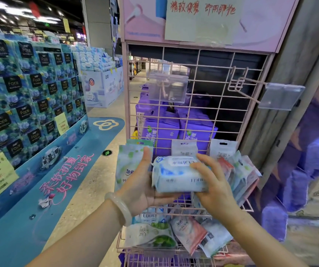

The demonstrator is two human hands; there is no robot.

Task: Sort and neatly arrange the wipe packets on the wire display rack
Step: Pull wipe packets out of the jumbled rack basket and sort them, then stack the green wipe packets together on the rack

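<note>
A pink wire display rack [208,116] stands in front of me. My left hand [145,187] and my right hand [214,187] together hold a blue-and-white wipe pack [177,176] level in front of the rack's upper basket. A green-and-white packet [129,162] stands upright behind my left hand. Several white, red and green packets [239,170] lean in a row at the right of that basket. In the lower basket, a green packet [151,236], a red packet [189,232] and a white packet [214,239] lie jumbled.
Two bare hooks with clear price tag holders [167,86] [280,96] stick out of the grid above. Purple boxes [166,128] are stacked behind the rack. A tall blue tissue display [29,83] stands at left, across a floor aisle [89,174]. A grey pillar [281,93] flanks the rack's right.
</note>
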